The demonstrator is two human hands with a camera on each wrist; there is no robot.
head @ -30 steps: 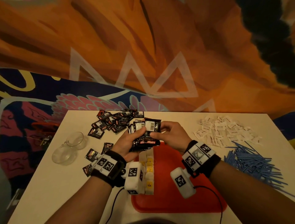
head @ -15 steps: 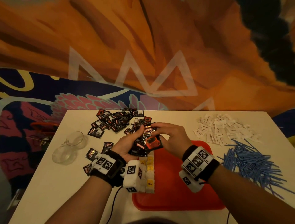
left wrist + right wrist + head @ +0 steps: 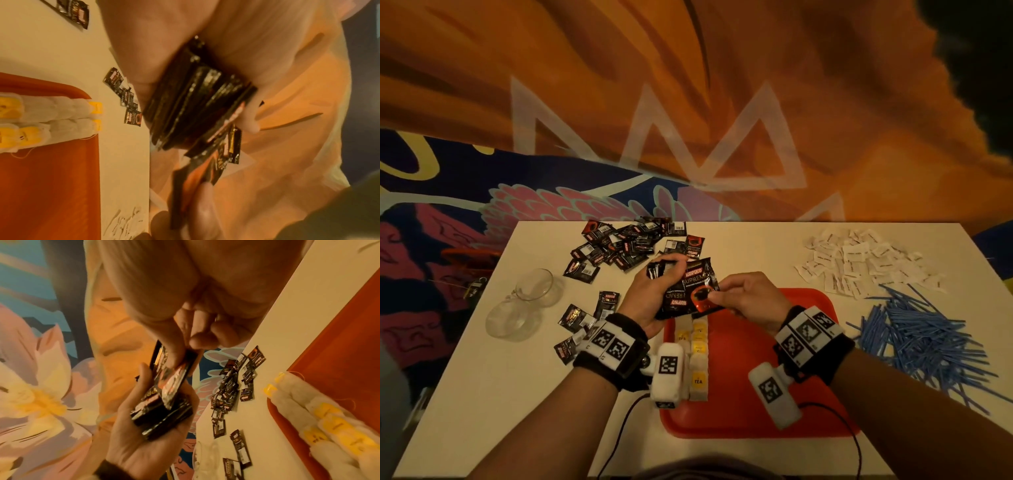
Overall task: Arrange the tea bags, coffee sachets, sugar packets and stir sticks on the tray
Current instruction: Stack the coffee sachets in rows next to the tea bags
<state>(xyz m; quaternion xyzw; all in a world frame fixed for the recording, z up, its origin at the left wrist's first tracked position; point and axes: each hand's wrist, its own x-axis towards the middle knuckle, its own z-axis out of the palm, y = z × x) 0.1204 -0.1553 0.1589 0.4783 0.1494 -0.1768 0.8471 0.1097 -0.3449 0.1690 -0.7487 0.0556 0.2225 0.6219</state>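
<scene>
**Coffee sachets turned face up in the hands**

Half a second ago the top packet showed its red cup near the middle of the stack. A second ago a white barcode side was on top. Now the top coffee sachet (image 3: 697, 284) shows its name in big letters, and the right hand (image 3: 751, 298) has slid to its corner at about 4 o'clock. This looks like sorting: the packets are being turned so they all face the same way before they go down on the tray.

The left hand (image 3: 650, 294) is curled round the stack of sachets (image 3: 197, 104), thumb on one side and fingers on the other. The right hand pinches the top sachet between thumb and fingertip.

The stack is in the air, just above the far left corner of the red tray (image 3: 756, 418). The top sachet's long side runs from about 1 o'clock to 7 o'clock, with the red cup end near the right hand.

On the tray, two rows of tea bags (image 3: 698, 359) already lie along the left edge. More loose sachets (image 3: 619, 246) sit on the worktop (image 3: 482, 394) at 11 o'clock. The white sugar packets (image 3: 859, 263) are at 2 o'clock and the blue stir sticks (image 3: 921, 335) at 3 o'clock, not on the tray yet.
</scene>
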